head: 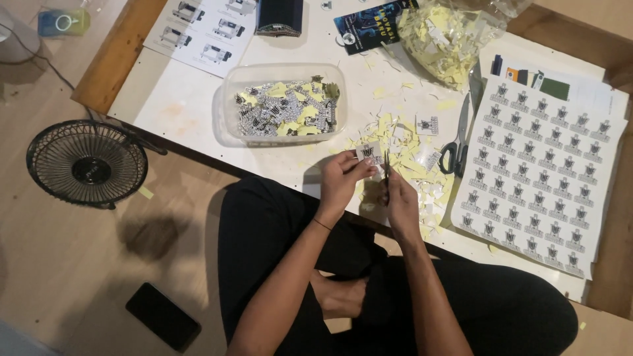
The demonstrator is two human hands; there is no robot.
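The left hand (339, 181) is pinching a small printed sticker (370, 153) at its fingertips, just left of the upright scissors (387, 170) the right hand (401, 201) is gripping.

White counter (184, 99); pale yellow paper scraps (405, 155); white sticker sheet (537, 175), right of frame, bearing rows of black emblems; clear tub (285, 104) of black-and-white cutouts; black fan (87, 163), left; black-handled scissors (457, 146).

One head-worn camera looks steeply down, near, over the low table (198, 105).
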